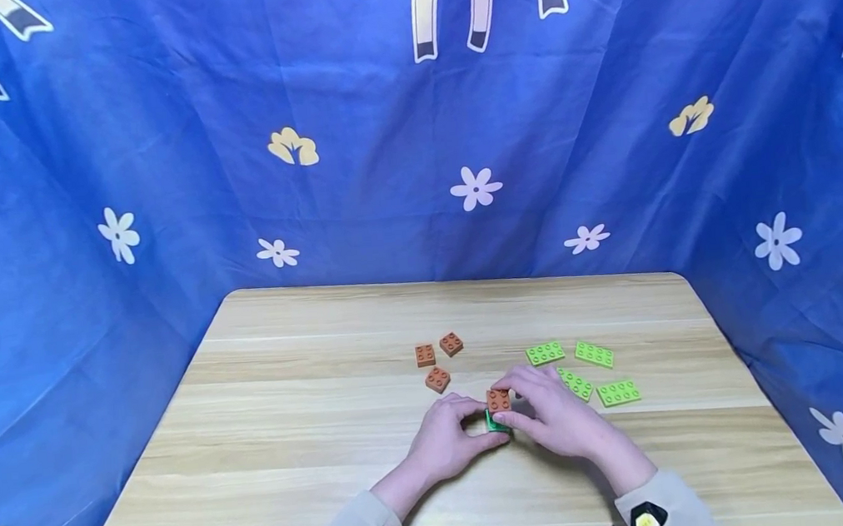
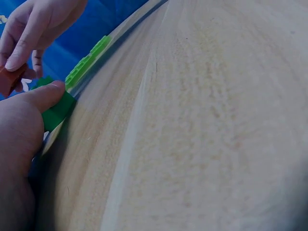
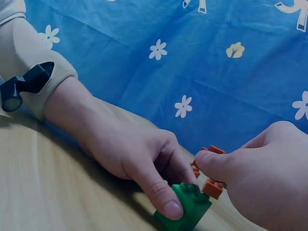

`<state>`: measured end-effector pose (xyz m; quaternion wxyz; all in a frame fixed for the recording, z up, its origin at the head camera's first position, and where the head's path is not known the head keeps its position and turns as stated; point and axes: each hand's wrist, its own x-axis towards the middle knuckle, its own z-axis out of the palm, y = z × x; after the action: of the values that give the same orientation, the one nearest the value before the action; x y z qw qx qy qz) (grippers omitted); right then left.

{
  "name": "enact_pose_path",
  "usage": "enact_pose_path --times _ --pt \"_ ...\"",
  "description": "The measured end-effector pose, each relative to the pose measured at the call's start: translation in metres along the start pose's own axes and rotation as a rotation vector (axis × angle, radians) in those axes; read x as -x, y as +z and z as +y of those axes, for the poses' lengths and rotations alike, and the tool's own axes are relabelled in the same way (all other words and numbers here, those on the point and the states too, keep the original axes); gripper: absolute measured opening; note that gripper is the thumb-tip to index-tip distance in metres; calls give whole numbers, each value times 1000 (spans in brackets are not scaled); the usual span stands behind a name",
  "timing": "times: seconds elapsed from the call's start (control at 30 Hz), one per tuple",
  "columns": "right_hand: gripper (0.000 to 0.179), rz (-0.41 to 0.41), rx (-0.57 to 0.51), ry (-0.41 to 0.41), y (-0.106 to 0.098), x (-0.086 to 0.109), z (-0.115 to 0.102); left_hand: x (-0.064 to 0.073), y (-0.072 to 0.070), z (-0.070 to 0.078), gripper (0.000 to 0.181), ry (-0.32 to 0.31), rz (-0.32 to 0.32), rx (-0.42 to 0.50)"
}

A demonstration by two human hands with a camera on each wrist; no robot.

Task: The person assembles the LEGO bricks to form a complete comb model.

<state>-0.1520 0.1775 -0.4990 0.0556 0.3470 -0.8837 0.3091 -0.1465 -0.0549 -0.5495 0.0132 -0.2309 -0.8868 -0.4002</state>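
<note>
My left hand (image 1: 446, 438) grips a green toy building brick (image 3: 191, 208) between thumb and fingers, low over the wooden table. Studs show on the brick's top in the right wrist view. Just above it, my right hand (image 1: 558, 414) pinches a square brown-orange brick (image 1: 498, 401) between thumb and fingertips. From the head camera this brick overlaps most of the green one. A gap shows between the two bricks in the right wrist view. At the left wrist camera, my left thumb lies across the green brick (image 2: 58, 111).
Three loose brown-orange bricks, one of them nearest the hands (image 1: 437, 379), lie beyond my left hand. Several lime-green flat bricks (image 1: 594, 354) are spread beyond and right of my right hand. A blue patterned cloth (image 1: 384, 174) surrounds the back and sides of the table (image 1: 291, 408).
</note>
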Motion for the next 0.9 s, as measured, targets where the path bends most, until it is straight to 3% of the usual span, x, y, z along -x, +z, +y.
enact_pose_path --times 0.2,0.9 --pt "32 8 -9 -30 7 3 2 0 1 0 42 -12 -2 11" --pt "32 19 -29 -12 16 10 6 -2 1 -1 43 8 21 6"
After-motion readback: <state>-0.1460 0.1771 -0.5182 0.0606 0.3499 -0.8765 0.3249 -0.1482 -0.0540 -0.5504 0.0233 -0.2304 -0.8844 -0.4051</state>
